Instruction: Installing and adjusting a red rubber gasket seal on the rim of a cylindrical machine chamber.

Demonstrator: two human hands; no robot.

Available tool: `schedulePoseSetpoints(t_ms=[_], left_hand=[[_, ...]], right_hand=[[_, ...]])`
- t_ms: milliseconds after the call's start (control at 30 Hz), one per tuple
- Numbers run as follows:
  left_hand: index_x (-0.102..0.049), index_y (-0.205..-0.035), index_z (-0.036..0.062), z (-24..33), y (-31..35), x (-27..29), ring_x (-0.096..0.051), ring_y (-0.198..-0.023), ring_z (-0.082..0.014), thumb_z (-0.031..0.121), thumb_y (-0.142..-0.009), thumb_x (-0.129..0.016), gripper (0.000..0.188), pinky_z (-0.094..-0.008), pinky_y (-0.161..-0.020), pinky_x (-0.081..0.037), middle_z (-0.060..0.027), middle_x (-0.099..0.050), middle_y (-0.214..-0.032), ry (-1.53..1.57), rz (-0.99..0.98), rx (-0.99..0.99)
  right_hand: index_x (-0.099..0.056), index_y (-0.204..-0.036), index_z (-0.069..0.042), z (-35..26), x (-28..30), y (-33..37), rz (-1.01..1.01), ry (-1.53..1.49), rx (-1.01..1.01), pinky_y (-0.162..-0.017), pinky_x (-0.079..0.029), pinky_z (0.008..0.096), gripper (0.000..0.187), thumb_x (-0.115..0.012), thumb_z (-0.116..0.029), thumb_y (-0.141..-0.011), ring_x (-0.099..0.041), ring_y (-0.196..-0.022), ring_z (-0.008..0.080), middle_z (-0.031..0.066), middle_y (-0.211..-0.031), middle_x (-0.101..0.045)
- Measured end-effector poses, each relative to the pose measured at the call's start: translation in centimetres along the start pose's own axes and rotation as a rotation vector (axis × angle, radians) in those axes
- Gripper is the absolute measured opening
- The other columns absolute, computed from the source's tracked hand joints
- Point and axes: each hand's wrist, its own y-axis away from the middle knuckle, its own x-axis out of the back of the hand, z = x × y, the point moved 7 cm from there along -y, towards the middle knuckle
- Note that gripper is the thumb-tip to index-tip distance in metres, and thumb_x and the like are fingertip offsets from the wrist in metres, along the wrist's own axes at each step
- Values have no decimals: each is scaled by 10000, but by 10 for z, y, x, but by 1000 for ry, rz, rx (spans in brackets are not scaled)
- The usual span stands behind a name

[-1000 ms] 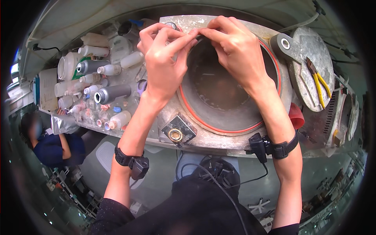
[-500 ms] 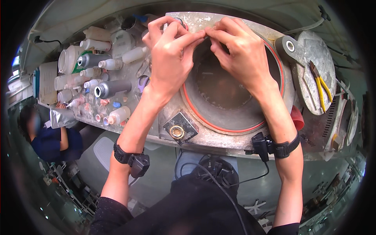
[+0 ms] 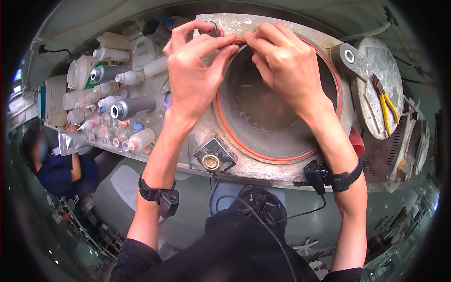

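A thin orange-red sealing ring (image 3: 233,140) runs around the rim of a wide round grey chamber (image 3: 300,136), whose hollow holds a dull brownish bottom. At the far side of that rim, my left hand (image 3: 193,77) pinches the ring between thumb and index finger, the other fingers curled. Close beside it, my right hand (image 3: 292,68) has its fingertips pressed on the ring, fingers bent. A short stretch of the ring shows between the two hands. Behind my left fingers stands a small dark cylindrical part (image 3: 210,29), partly hidden.
Left of the chamber lie several bottles, among them a grey metal one (image 3: 136,107). A brass ring on a black square plate (image 3: 210,162) sits near the front edge. Yellow-handled pliers (image 3: 386,110) rest on the swung-aside round lid (image 3: 371,101). A seated person (image 3: 63,164) is at far left.
My left hand has slid left along the rim, away from the right hand, uncovering a bit of the ring. My right hand has barely moved.
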Motion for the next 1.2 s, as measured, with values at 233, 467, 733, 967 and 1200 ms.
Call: schedulePoseSetpoints(t_ms=[233,467,733,967,1200], left_hand=[[-859,-988,114,2,-2,0,-616,-1117,-234,80,-809,-884,184,-391,-980,-450,-6,-775,-843,-61,-18,-7],[-848,-949,133,6,0,-5,-580,-1134,-251,93,-823,-846,132,-436,-970,-375,14,-698,-841,-48,-28,-32],[-862,-1066,143,9,5,-6,-610,-1062,-235,32,-824,-852,266,-360,-936,-476,-8,-754,-884,-21,60,-67],[-854,-1039,107,10,1,-3,-616,-1004,-229,-6,-791,-855,272,-362,-911,-487,-19,-736,-878,7,54,-82],[-839,-1001,84,13,-5,-6,-630,-992,-243,-23,-795,-839,233,-375,-890,-490,-30,-705,-861,-28,-16,-117]], right_hand=[[-747,-969,-57,0,0,-1,18,-20,-4,-703,-633,353,194,-775,-71,-777,-696,-1024,200,15,-1026,-674],[-761,-1095,-67,2,-3,1,-14,-33,-25,-754,-601,386,326,-789,-26,-773,-692,-945,249,45,-1010,-673],[-731,-948,-49,1,-1,0,30,-22,-14,-692,-622,366,169,-747,-45,-780,-698,-974,218,37,-1004,-669],[-728,-965,-51,1,0,-1,34,-53,-6,-717,-621,372,183,-755,-48,-783,-697,-987,226,39,-1016,-670],[-727,-950,-55,3,-1,1,23,-51,-17,-710,-620,368,181,-772,-60,-775,-695,-986,221,35,-1007,-665]])
